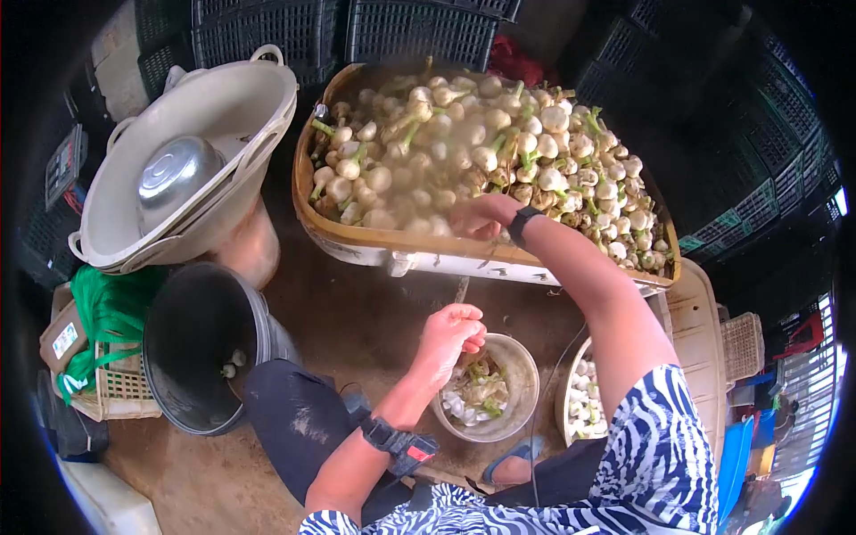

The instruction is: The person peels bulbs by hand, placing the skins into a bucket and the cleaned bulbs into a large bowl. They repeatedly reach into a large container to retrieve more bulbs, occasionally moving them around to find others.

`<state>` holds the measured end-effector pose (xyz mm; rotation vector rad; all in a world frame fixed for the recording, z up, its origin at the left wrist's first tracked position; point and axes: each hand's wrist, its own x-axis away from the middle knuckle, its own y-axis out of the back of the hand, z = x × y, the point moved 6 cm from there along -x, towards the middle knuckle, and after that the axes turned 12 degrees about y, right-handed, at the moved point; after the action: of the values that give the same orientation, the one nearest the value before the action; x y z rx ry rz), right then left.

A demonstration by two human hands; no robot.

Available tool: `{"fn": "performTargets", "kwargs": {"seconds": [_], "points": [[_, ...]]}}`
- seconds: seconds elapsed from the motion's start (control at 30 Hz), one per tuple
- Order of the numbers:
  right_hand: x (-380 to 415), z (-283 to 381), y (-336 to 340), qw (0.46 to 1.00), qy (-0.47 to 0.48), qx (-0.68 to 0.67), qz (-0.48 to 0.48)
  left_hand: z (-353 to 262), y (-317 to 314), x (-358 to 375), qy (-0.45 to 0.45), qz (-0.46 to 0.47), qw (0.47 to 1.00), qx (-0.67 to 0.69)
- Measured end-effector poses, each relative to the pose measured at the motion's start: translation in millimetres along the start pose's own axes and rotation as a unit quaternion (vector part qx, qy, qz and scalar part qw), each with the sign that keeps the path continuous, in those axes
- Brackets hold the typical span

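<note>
A large tub (357,236) with a wooden-coloured rim is heaped with white bulbs (553,118), some with green stems. My right hand (483,217) reaches over its near edge at the bulbs, fingers curled downward; what they hold, if anything, is hidden. Lower down, my left hand (453,337) is closed with thumb and fingers together, above the left rim of a small round bowl (528,379). Nothing can be made out in its grip. Peelings (477,385) and white pieces lie in that bowl. Another container of white pieces (585,392) is partly hidden by my right arm.
Nested pale basins (98,236) hold a metal bowl (178,174) at the upper left. A black bucket (192,348) with a few bulbs stands below them, beside green netting (102,308) and a basket (125,385). Black crates (419,36) stand behind the tub.
</note>
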<state>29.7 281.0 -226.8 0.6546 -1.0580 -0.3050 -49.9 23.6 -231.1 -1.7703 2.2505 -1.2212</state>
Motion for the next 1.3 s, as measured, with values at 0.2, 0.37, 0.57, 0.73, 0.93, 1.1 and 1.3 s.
{"fn": "performTargets", "kwargs": {"seconds": [0.2, 0.37, 0.57, 0.73, 0.93, 1.1, 1.3], "points": [[47.4, 7.0, 13.2, 0.986, 0.085, -0.114, -0.089, 1.1, -1.6, -4.1, 0.003, 0.024, 1.0, 0.006], [146.0, 14.1, 6.4, 0.867, 0.238, -0.373, -0.228, -13.9, -3.8, -3.4, -0.102, -0.03, 0.994, -0.007], [214.6, 35.0, -131.0, 0.8, 0.298, -0.454, -0.255, -0.1, -40.2, 1.7, -0.154, 0.042, 0.987, -0.007], [248.2, 15.4, -195.5, 0.781, 0.241, -0.424, -0.391, 39.7, -53.5, 15.1, -0.046, 0.086, 0.995, 0.01], [274.0, -5.4, -229.1, 0.77, 0.134, -0.342, -0.522, 77.0, -68.9, 16.9, -0.047, -0.011, 0.998, -0.043], [263.8, -15.8, -240.7, 0.77, 0.154, -0.216, -0.58, 82.9, -70.6, 18.1, -0.136, -0.105, 0.961, -0.218], [266.9, -23.6, -250.2, 0.769, 0.126, -0.134, -0.613, 104.3, -72.5, 18.6, -0.094, -0.083, 0.984, -0.125]]}}
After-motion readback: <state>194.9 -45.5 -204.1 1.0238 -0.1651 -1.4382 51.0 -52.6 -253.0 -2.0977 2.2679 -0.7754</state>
